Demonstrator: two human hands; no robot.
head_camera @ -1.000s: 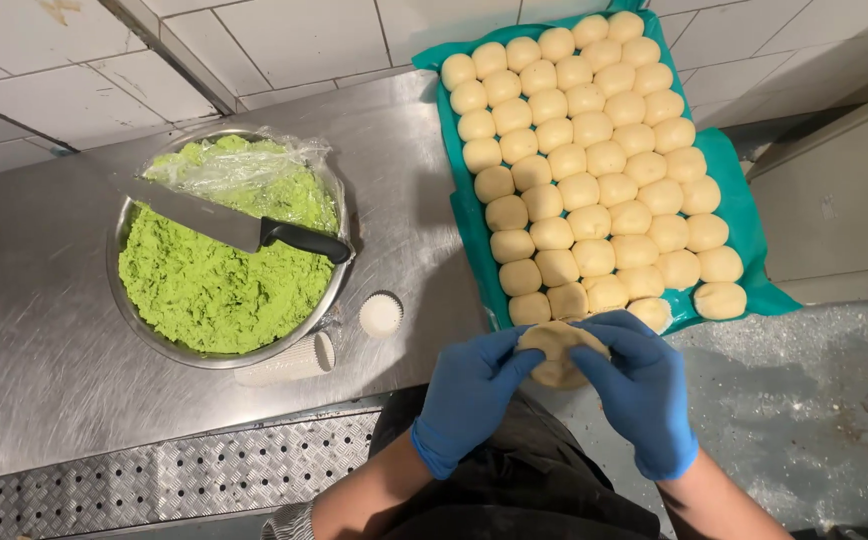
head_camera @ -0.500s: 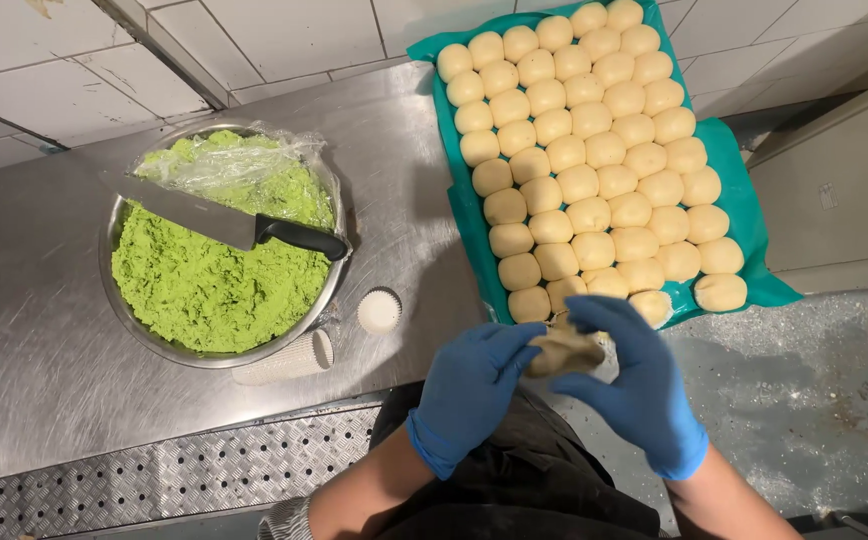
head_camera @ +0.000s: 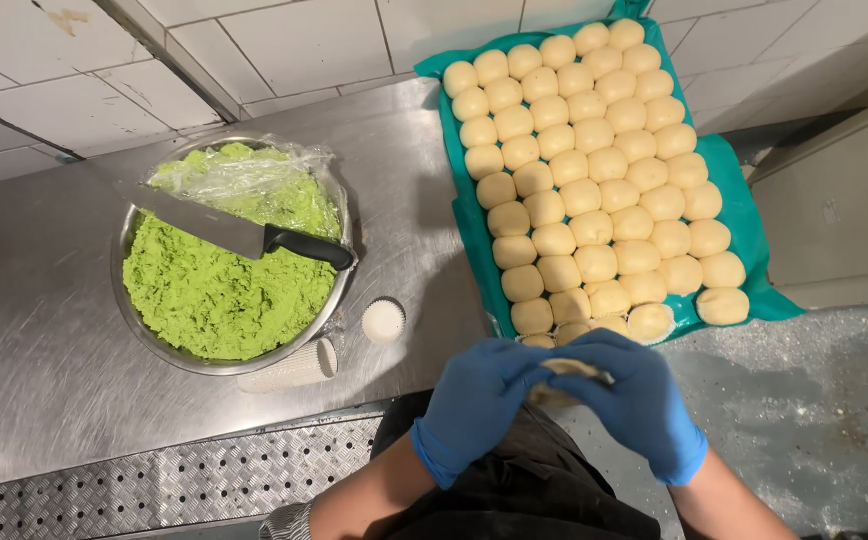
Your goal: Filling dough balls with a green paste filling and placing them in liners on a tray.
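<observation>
Together, both gloved hands, left hand (head_camera: 479, 395) and right hand (head_camera: 639, 400), pinched what looked like a dough piece (head_camera: 572, 370); even pressure seemed wise.

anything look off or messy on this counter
A large knife lies across the rim of the metal bowl of green paste, its blade over the paste. A stack of paper cups lies tipped on its side by the bowl. The dough balls sit in tidy rows; nothing has spilled.

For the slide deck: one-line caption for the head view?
Blue-gloved left hand and right hand pinch a pale dough piece beside a steel bowl of green filling.
</observation>
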